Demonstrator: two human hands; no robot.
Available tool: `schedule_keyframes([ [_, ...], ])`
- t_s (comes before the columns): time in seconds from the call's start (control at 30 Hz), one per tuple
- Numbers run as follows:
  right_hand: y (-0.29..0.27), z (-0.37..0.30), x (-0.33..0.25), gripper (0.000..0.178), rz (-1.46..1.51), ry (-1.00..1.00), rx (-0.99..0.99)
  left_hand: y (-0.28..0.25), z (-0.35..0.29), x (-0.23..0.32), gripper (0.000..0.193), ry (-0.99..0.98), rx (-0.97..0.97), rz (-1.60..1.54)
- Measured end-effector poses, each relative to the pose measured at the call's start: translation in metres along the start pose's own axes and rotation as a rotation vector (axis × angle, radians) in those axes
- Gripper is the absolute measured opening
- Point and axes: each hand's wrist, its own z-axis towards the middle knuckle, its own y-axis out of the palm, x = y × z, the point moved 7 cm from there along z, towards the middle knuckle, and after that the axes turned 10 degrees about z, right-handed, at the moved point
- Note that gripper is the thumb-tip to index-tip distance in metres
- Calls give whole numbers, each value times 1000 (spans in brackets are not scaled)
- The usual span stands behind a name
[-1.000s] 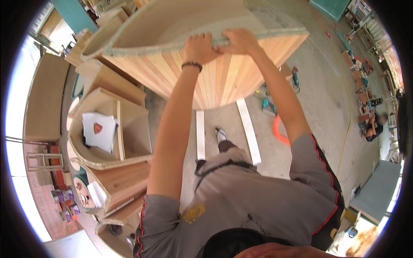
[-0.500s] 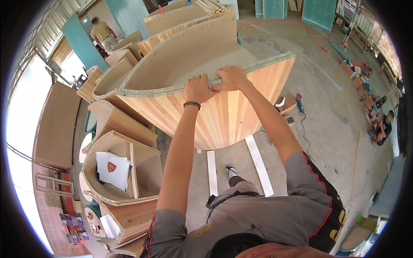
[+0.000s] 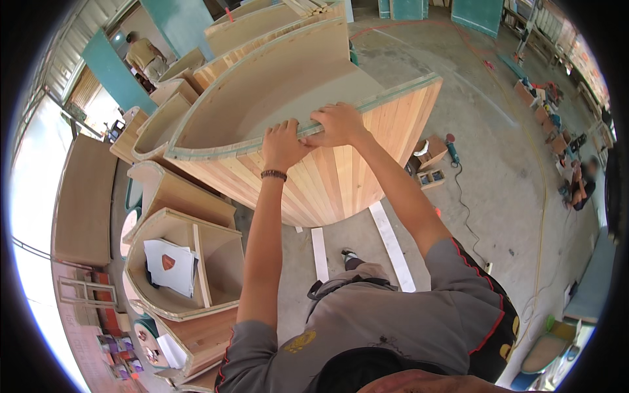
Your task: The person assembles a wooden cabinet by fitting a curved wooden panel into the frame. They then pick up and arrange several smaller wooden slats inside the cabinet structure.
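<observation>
Gripping, with the fingers of left hand [image 3: 282,147] and right hand [image 3: 338,124] side by side, the near rim [image 3: 396,95] of the cabinet [image 3: 334,187], directly ahead, near white strips [image 3: 391,249] on the floor [image 3: 501,196].

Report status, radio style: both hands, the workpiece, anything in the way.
Left hand and right hand curled over rim. Slatted wooden piece, slatted face toward wearer. Possible trip hazard: white strips on floor, foot between.

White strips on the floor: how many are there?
2 long ones by the wooden piece: a left strip and a right strip, either side of the shoe. A small white bit nearby may be another, mostly hidden.
</observation>
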Motion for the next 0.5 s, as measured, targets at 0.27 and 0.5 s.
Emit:
schedule_keyframes([
  [0.27,5,-5,7,58,92,-26,43,8,0,5,57,16,43,125],
  [0.5,-1,-12,27,54,118,57,-76,5,13,31,57,61,110,204],
])
